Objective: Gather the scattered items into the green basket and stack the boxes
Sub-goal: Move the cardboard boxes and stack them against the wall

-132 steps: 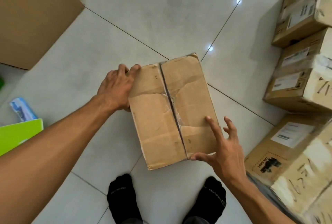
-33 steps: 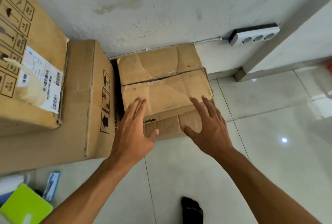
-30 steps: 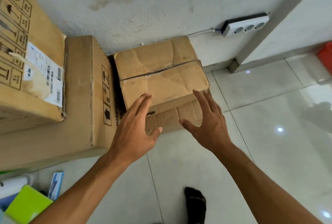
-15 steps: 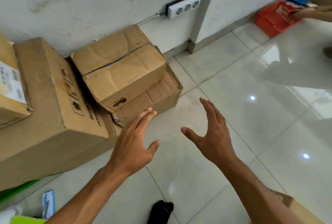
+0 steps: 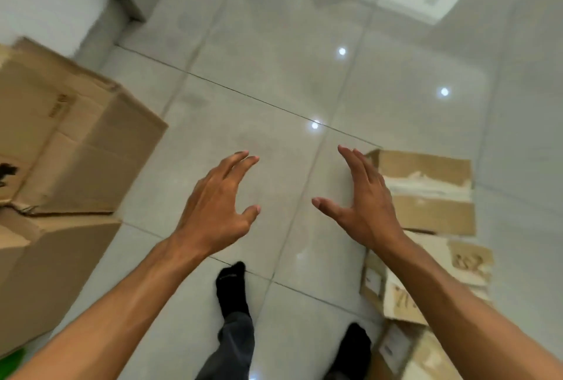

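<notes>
both hands empty between two groups of boxes

while neither hand holds anything, the glossy tiled floor [image 5: 304, 60] fills most of the frame, with ceiling lights mirrored in it. a stack of large cardboard boxes [image 5: 61, 148] sits at the left edge, blurred. a smaller torn cardboard box [image 5: 432, 197] lies at right centre, with more labelled boxes [image 5: 405, 303] below it toward the lower right. a sliver of green [image 5: 12, 357] shows at the lower left corner; whether it is the green basket i cannot tell.

the left hand [image 5: 217, 206] and the right hand [image 5: 362, 200] hover mid-frame, fingers spread and loosely bent, gripping nothing, apart from every box.

likely risks: the torn box looks weak, so a one-sided lift could buckle or tear it further. the feet in black socks [image 5: 231, 285], at bottom centre, could slide on the polished tiles. the right forearm hides part of the lower right boxes, so their edges are hard to judge.
</notes>
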Demonstrator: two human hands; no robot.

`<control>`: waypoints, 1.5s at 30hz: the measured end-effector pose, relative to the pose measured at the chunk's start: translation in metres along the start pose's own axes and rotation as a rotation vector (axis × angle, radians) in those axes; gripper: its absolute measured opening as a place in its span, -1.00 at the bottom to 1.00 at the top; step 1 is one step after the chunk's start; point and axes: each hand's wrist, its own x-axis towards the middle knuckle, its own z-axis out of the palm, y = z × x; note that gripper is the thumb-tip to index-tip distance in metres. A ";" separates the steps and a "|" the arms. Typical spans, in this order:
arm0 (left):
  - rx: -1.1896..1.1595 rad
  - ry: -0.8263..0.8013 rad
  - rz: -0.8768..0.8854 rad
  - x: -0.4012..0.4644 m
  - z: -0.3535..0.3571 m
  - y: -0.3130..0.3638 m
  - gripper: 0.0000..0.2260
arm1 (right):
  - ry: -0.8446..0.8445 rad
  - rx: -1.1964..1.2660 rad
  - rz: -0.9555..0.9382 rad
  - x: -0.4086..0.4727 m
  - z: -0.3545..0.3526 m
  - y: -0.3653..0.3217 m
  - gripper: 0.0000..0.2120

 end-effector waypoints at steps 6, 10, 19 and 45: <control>0.075 -0.229 0.132 0.017 0.105 0.104 -0.27 | 0.093 0.031 0.264 -0.084 -0.043 0.155 -0.07; 0.089 -0.313 0.172 0.019 0.185 0.161 -0.29 | 0.129 0.037 0.404 -0.131 -0.060 0.246 -0.07; 0.119 -0.531 0.049 -0.016 0.355 0.221 -0.20 | 0.005 -0.024 0.518 -0.207 -0.032 0.411 0.29; -0.075 -0.556 -0.343 -0.035 0.440 0.214 0.23 | 0.013 -0.041 0.616 -0.240 0.028 0.481 0.28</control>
